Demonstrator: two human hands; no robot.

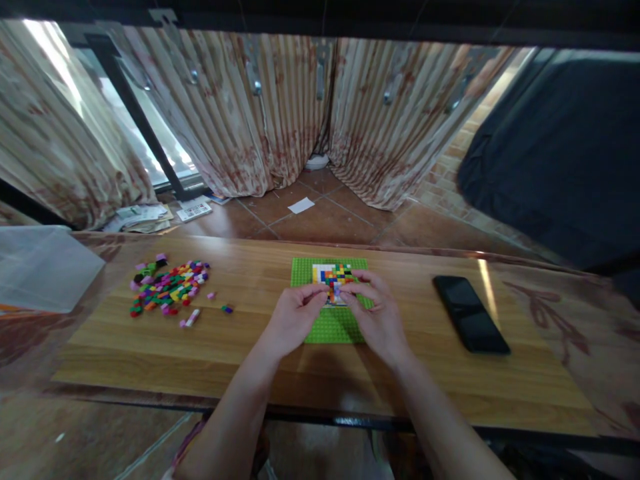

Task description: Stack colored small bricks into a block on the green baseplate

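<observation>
A person sits at a wooden counter (250,353) with both hands over a green baseplate (333,327), which lies flat near the middle of the counter. A patch of white, yellow, red and blue bricks (333,273) covers the far part of the baseplate, and its near part is bare studs.

The left hand (295,317) rests over the baseplate's left edge. Its grip is pressed together, thumb against forefinger, at the near edge of the brick patch. The right hand (377,313) covers the baseplate's right side, and its grip pinches a small lilac brick (337,291) just above the patch. The fingertips of both hands meet there. I cannot tell whether the left hand shares the hold.

Well to the left of the baseplate is a loose heap of mixed bricks (167,288), and beyond that a clear plastic bag (43,267). To the right of the baseplate, apart from it, a black phone (470,313) lies face up.
</observation>
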